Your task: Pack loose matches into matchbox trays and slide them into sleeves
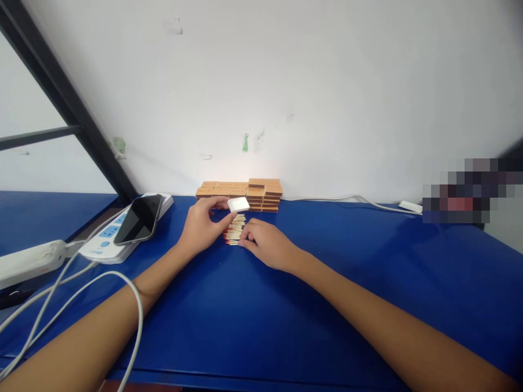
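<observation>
My left hand (204, 222) grips a small white matchbox tray (238, 204) between thumb and fingers, tilted above the table. Just below it lies a heap of matches (233, 231) with pale sticks and red heads pointing mostly left. My right hand (267, 243) is at the right side of the heap, its thumb and fingers pinched together at the match ends. Whether a match is between those fingertips is too small to make out. Behind both hands, orange matchboxes (265, 187) stand stacked in rows against the wall, partly hidden by my left hand.
The blue table (253, 326) meets a white wall (327, 98). At left a black phone (139, 219) rests on a white power strip (110, 251), with another white strip (30, 263) nearby. A white cable (141, 316) loops over my left forearm. A thin cord (343, 198) runs along the wall.
</observation>
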`<state>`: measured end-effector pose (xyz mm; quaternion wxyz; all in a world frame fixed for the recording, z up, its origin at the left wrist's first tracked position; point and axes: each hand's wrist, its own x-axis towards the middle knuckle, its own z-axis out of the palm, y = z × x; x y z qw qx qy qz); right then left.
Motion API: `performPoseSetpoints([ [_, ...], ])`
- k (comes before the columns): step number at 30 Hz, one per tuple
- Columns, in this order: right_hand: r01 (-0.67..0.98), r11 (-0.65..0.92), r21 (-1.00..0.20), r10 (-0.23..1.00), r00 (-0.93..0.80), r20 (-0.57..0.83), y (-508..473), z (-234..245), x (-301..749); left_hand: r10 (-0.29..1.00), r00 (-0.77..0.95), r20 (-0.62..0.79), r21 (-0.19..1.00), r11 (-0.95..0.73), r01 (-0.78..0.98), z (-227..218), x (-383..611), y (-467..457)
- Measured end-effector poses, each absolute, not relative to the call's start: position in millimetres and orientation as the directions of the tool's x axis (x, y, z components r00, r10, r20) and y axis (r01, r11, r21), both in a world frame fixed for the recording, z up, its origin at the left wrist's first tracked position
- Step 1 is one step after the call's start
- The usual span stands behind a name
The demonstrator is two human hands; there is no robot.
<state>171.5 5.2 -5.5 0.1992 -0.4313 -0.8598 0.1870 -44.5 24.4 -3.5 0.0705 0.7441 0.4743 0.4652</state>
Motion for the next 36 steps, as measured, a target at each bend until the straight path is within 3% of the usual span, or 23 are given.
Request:
performPoseSetpoints([
  [7, 0.696, 0.56, -0.45, 0.803, -0.589, 0.089, 1.9, 15.6, 211.2, 0.76, 0.194, 0.62, 0.492, -0.569, 0.659, -4.1, -41.9, 22.4],
  [12, 0.75, 0.461, -0.475, 0.878, -0.464, 0.119, 6.2, 14.4, 265.2, 0.703, 0.314, 0.638, 0.423, -0.661, 0.62, -9.0, -28.0, 7.5],
  [17, 0.803, 0.414, -0.429, 0.895, -0.445, 0.031, 15.0, 4.9, 294.7, 0.645, 0.433, 0.63, 0.335, -0.729, 0.598, -6.2, -19.9, -4.9],
  [26, 0.813, 0.377, -0.443, 0.902, -0.431, -0.024, 14.9, 11.9, 298.6, 0.669, 0.488, 0.56, 0.395, -0.734, 0.553, -9.8, -12.7, -12.3],
  [36, 0.813, 0.418, -0.406, 0.895, -0.445, 0.031, 15.6, 5.3, 293.6, 0.665, 0.601, 0.443, 0.367, -0.746, 0.555, -4.2, -9.5, -17.9],
])
